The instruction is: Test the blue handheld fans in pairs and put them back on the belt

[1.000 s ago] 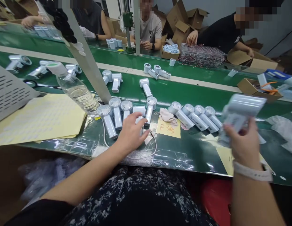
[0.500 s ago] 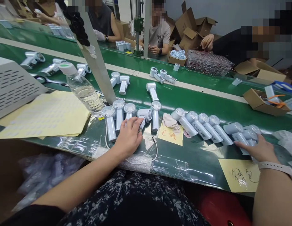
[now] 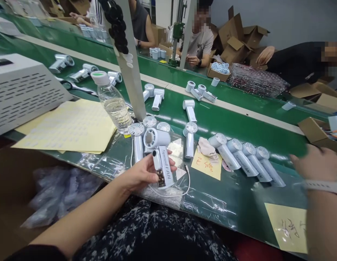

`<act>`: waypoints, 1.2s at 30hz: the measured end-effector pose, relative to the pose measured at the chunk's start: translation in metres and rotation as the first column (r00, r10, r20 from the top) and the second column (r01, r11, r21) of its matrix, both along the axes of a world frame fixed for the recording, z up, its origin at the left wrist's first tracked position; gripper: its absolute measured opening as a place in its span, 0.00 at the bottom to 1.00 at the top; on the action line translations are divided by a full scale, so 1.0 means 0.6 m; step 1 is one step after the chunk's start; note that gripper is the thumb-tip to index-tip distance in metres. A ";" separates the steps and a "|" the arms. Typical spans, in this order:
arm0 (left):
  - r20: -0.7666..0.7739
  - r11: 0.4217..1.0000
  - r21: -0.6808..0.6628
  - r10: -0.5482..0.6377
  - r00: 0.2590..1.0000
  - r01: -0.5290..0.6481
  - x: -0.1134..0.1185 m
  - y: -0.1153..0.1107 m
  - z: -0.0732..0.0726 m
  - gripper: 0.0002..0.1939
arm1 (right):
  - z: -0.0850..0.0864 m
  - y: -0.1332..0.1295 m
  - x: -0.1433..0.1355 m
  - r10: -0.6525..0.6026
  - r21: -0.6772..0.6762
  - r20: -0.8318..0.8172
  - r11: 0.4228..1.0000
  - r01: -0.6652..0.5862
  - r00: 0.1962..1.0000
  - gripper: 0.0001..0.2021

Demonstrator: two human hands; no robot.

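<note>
A pale blue handheld fan marked "Speed FAN" is upright in my left hand, its handle gripped between thumb and fingers. Part of its handle casing is open, with dark inner parts showing. Behind it on the bench stands a group of similar fans, partly covered by the held one. My right hand is smeared by motion at the right, above the bench, and its fingers are unclear. To its left a row of fans leans side by side. A single fan lies right of my left hand.
A water bottle leans by a metal post. Yellow sheets and a vented white box are at the left. A white cable curls near the bench edge. A cloth lies on a yellow note. Co-workers sit opposite.
My left hand has lifted a fan from the group and brought it nearer, upright. My right hand has moved up from the two fans at the right end, which no longer show there.
</note>
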State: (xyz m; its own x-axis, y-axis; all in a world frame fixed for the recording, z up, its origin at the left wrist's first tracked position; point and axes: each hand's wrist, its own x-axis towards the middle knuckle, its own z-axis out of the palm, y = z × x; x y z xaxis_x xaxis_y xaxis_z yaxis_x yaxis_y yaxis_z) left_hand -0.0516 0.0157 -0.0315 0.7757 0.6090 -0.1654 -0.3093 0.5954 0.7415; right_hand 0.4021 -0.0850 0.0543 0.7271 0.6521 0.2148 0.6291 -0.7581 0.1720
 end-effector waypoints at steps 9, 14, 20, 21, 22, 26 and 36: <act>-0.006 0.997 -0.005 0.076 0.997 -0.076 0.037 -0.010 -0.035 0.28 | -0.057 0.348 -0.256 0.519 -0.058 -0.465 0.791 -0.609 0.718 0.19; 0.058 0.992 -0.046 0.124 0.991 -0.121 0.036 -0.010 -0.045 0.29 | -0.026 0.396 -0.306 0.608 0.026 -0.542 0.701 -0.712 0.580 0.11; 0.194 0.986 -0.132 0.124 0.973 -0.099 0.042 -0.009 -0.031 0.25 | 0.061 0.285 -0.339 0.721 0.184 -0.457 0.649 -0.738 0.520 0.14; 0.230 0.981 -0.161 0.142 0.963 -0.106 0.046 -0.009 -0.024 0.25 | 0.065 0.249 -0.353 0.757 0.246 -0.464 0.609 -0.754 0.460 0.14; 0.270 0.973 -0.189 0.177 0.946 -0.128 0.049 -0.007 -0.016 0.26 | 0.064 0.212 -0.367 0.798 0.309 -0.454 0.559 -0.770 0.397 0.14; 0.368 0.938 -0.239 0.326 0.871 -0.250 0.057 0.001 0.007 0.28 | 0.023 0.079 -0.411 0.874 0.373 -0.421 0.410 -0.833 0.242 0.16; 0.298 0.919 -0.026 0.383 0.874 -0.393 0.062 0.009 0.022 0.28 | -0.126 0.025 -0.419 0.626 0.382 -0.608 0.770 -0.511 0.489 0.08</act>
